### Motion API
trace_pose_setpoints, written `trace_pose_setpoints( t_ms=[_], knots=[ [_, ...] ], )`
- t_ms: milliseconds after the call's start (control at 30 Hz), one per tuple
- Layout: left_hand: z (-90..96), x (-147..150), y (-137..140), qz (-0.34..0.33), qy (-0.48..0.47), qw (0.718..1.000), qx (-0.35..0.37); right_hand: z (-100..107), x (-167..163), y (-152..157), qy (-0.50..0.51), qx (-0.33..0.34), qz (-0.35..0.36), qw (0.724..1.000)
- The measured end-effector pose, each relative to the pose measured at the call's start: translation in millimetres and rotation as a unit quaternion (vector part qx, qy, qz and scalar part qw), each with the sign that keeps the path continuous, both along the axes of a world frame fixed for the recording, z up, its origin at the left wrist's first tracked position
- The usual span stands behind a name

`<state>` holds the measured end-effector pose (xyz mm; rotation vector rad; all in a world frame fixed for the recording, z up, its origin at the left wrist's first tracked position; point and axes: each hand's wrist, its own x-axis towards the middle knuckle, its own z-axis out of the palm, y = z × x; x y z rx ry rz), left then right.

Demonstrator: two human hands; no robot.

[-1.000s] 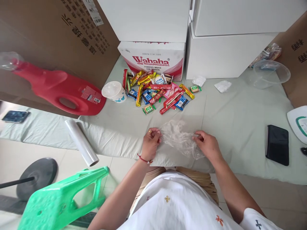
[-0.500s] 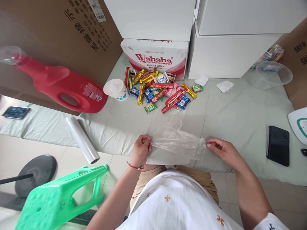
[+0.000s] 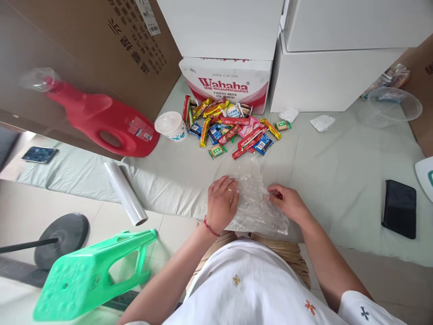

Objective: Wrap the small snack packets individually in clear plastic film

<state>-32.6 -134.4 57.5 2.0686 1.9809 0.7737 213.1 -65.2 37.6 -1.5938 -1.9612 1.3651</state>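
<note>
Head-worn view, looking forward and down, close over table (image 3: 324,180)

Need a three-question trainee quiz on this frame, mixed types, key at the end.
1. Is the red bracelet worn on the person's own left or right side?

2. True or false: the white cup stands between the red bottle and the wrapped snacks.

3. Which thing lies between the left hand and the right hand?
A) black phone
B) clear plastic
C) green stool

Key: 1. Left; 2. True; 3. B
</note>
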Motion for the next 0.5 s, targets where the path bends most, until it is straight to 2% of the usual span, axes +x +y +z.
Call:
trace_pose_setpoints(
  t_ms=[67, 133, 267, 367, 433, 500],
  knots=[
    [-18.6, 2.5, 6.5, -0.012, 0.044, 0.996, -0.075, -2.5, 12.9, 1.6, 0.040, 0.031, -0.043, 0.998],
    [-34.0, 0.3, 7.3, -0.019, 0.081, 0.990, -0.115, -2.3, 32.2, 5.7, 0.057, 0.065, -0.103, 0.991],
    [-45.9, -4.4, 2.3, -0.026, 0.117, 0.986, -0.120, 0.9, 60.4, 19.1, 0.055, 0.080, -0.202, 0.975],
    [-45.3, -3.7, 1.1, -0.024, 0.124, 0.985, -0.121, -0.6, 49.7, 31.2, 0.051, 0.096, -0.178, 0.978],
    [-44.7, -3.4, 1.4, -0.021, 0.126, 0.984, -0.124, -3.7, 31.9, 39.0, 0.039, 0.092, -0.127, 0.987],
    [-44.3, -5.0, 0.7, -0.012, 0.129, 0.983, -0.127, -6.7, 16.5, 48.5, 0.024, 0.049, -0.055, 0.997]
  ],
)
